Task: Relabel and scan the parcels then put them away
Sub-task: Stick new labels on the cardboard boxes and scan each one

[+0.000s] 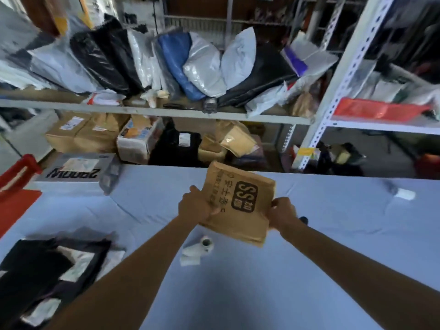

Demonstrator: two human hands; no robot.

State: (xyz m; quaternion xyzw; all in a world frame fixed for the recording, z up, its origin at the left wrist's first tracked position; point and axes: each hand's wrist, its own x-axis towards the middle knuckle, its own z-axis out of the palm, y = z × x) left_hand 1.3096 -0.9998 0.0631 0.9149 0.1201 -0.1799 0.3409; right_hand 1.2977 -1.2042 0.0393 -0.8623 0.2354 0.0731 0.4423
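A brown padded envelope parcel (240, 206) with black printed characters is held up above the blue table (309, 270), its print upside down to me. My left hand (196, 207) grips its left edge, thumb over the front. My right hand (282, 214) grips its right edge. A roll of white labels (198, 251) lies on the table just below the parcel. A small dark object (304, 219) shows behind my right wrist, mostly hidden.
A pile of black parcels with white labels (47, 270) lies at the lower left. A grey box (81, 171) and red bin (16, 184) sit at the far left. Metal shelves (166, 113) behind the table hold many bagged parcels and cartons. A white item (406, 194) lies at the right.
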